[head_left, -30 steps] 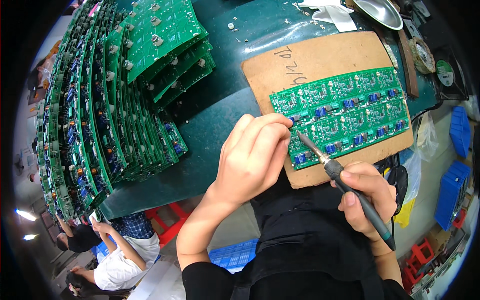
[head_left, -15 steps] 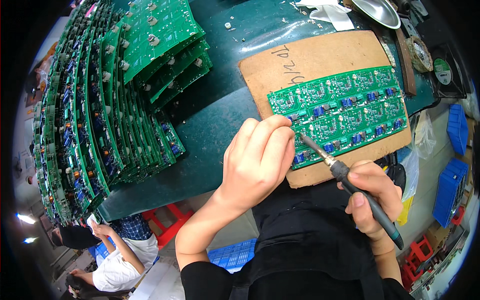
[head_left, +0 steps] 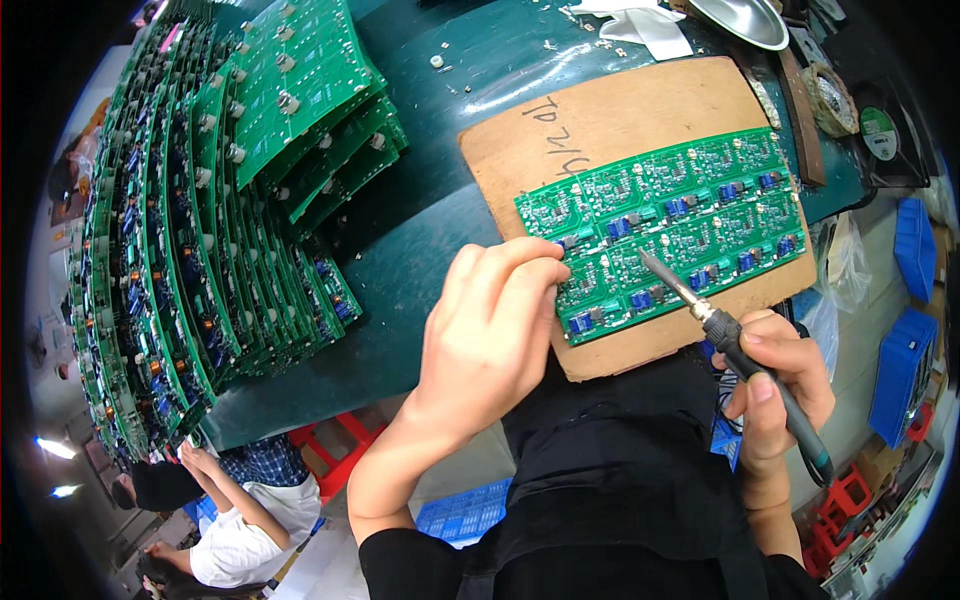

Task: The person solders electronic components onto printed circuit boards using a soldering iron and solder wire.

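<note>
A green circuit board panel (head_left: 690,190) with rows of blue parts and small chips lies on a brown board (head_left: 620,95). My right hand (head_left: 775,385) grips a soldering iron (head_left: 745,360) by its dark handle. The iron's metal tip points at the lower row of the panel, left of its middle; whether it touches cannot be told. My left hand (head_left: 490,330) is closed in a pinch at the panel's left end, its fingertips over the edge. What those fingers hold, if anything, is hidden.
Many populated circuit boards (head_left: 190,270) stand in a dense row at the left, with more panels (head_left: 300,90) leaning on them. A metal dish (head_left: 745,20), white tissue (head_left: 645,25) and a solder spool (head_left: 880,135) lie at the back right. A person in white (head_left: 250,530) sits lower left.
The soldering iron's tip has moved right along the panel, away from my left fingertips. My right hand has shifted right too. My left hand stays pinched at the panel's left end.
</note>
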The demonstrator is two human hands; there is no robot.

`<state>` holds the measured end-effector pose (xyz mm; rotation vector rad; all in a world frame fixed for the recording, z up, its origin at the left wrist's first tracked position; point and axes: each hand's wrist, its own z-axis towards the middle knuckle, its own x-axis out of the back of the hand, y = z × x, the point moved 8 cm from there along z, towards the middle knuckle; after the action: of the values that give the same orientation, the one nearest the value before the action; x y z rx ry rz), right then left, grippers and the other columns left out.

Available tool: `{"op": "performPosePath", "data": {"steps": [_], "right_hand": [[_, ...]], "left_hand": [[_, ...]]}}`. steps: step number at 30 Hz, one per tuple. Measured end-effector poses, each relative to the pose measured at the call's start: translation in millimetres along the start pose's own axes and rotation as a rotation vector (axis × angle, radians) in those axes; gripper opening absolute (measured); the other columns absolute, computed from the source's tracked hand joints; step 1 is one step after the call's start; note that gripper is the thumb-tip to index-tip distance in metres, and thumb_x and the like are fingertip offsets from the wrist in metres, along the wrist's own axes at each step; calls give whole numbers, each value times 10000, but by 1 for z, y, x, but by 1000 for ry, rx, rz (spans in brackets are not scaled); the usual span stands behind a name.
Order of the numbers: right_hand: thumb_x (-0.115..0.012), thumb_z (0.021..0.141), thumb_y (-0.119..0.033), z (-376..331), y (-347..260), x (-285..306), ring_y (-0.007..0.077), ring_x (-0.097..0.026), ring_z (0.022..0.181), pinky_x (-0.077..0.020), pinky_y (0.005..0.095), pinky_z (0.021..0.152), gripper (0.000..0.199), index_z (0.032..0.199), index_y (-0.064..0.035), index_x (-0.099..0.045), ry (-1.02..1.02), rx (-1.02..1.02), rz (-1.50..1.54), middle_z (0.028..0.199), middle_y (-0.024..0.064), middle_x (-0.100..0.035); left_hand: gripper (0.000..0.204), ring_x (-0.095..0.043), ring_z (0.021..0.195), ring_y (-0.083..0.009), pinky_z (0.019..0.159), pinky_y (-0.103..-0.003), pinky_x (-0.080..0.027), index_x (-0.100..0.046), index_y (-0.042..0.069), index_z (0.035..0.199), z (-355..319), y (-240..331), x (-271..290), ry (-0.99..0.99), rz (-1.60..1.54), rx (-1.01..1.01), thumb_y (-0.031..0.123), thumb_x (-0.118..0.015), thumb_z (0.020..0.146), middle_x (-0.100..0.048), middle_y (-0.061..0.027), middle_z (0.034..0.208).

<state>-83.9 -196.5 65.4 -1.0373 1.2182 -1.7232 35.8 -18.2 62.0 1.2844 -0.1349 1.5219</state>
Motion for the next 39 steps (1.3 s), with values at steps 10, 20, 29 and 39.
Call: {"op": "performPosePath", "data": {"steps": [10, 20, 29, 39], "right_hand": [[-602, 838, -70, 1, 11, 4, 222, -632, 719, -522, 312, 660, 229, 1030, 55, -602, -31, -50, 20, 812, 184, -632], [-634, 735, -6, 12, -3, -2, 236, -609, 657, -488, 304, 585, 265, 989, 69, -634, -114, 143, -98, 780, 177, -630], [-618, 777, -37, 10, 10, 6, 219, -610, 661, -498, 304, 617, 242, 997, 64, -626, -82, -1, -38, 777, 173, -625], [-596, 868, -165, 3, 13, 49, 202, -579, 675, -482, 297, 627, 232, 992, 30, -577, 94, 14, 22, 782, 165, -596]], "left_hand": [[184, -605, 816, -245, 684, -329, -489, -592, 12, 887, 22, 13, -26, -23, -141, -9, -70, -678, 747, -627, -101, 898], [211, -576, 730, -245, 646, -328, -472, -603, 29, 855, 22, 17, -34, 8, 37, -36, -50, -714, 694, -613, -90, 870], [188, -549, 681, -244, 597, -321, -455, -607, 33, 855, 26, 23, -36, 9, 133, -98, -42, -699, 709, -602, -84, 853], [182, -583, 774, -261, 690, -339, -483, -600, 19, 900, 43, 23, -38, -115, -170, 71, -40, -670, 742, -571, -99, 851]]}}
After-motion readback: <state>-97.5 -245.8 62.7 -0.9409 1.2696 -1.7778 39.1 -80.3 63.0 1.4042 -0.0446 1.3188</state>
